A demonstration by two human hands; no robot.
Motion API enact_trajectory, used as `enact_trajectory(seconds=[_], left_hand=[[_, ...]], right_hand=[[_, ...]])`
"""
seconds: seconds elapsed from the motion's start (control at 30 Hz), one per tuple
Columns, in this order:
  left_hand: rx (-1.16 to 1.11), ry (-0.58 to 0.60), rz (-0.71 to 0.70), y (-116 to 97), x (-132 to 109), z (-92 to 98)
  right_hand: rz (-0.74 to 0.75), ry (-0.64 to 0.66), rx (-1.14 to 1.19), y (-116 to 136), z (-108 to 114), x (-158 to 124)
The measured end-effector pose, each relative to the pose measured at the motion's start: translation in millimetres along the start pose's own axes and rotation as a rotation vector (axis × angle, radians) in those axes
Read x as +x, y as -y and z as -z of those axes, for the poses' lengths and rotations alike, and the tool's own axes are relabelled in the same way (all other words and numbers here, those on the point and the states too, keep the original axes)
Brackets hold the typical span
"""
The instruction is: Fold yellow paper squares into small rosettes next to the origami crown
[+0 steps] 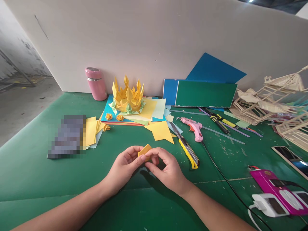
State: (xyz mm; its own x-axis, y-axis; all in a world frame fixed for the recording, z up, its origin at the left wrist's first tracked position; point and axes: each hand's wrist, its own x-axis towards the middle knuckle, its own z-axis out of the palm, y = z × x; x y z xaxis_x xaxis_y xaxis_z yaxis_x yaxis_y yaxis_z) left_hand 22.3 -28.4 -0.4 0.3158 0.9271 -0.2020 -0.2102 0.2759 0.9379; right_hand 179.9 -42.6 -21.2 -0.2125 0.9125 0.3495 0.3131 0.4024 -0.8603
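Between both hands, above the green table (115, 205), is a small folded piece of yellow paper (145, 149). My left hand (127, 162) pinches it from the left, thumb on its near face. From the right, the fingers of my right hand (166, 166) close on its edge; part of the paper is hidden behind them. Beyond the hands stands a yellow folded-paper crown (128, 98) with pale green paper leaves (128, 109) at its base. Two small yellow paper roses (119, 117) lie before it, and another folded yellow piece (106, 127) sits to the left.
Yellow paper sheets (90, 131) lie at left, a cut yellow sheet (160, 131) ahead. To the right are a yellow utility knife (189, 152), a pink glue gun (194, 126) with a black cord, a magenta power strip (267, 179) and a phone (293, 160). A pink flask (97, 85) stands behind.
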Motion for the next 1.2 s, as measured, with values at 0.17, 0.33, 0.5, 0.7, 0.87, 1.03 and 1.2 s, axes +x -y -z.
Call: enact_trajectory(seconds=[0.17,0.33,0.5,0.7,0.87,1.03,1.2], left_hand=[[-0.106,-0.051,0.097,3.3,1.9,1.8],[-0.162,-0.064,0.087,5.0,3.0,3.7],[-0.175,-0.068,0.078,3.6,2.4,4.3],[-0.223,-0.067,0.089,3.9,1.4,2.9],[-0.242,-0.057,0.100,4.0,1.3,1.2],[-0.160,-0.031,0.086,3.7,1.4,1.7],[-0.144,0.009,0.072,3.8,1.5,3.0]], right_hand=[[0.114,-0.090,-0.164,-2.4,-0.3,-0.2],[0.148,-0.158,-0.190,-2.5,1.4,1.9],[0.159,-0.177,-0.217,-4.5,3.2,2.1],[0.171,-0.194,-0.236,-4.8,4.1,2.1],[0.210,-0.176,-0.248,-2.3,4.2,2.0],[0.216,-0.189,-0.259,-2.3,4.3,1.9],[0.232,-0.210,-0.240,-2.5,4.2,2.9]])
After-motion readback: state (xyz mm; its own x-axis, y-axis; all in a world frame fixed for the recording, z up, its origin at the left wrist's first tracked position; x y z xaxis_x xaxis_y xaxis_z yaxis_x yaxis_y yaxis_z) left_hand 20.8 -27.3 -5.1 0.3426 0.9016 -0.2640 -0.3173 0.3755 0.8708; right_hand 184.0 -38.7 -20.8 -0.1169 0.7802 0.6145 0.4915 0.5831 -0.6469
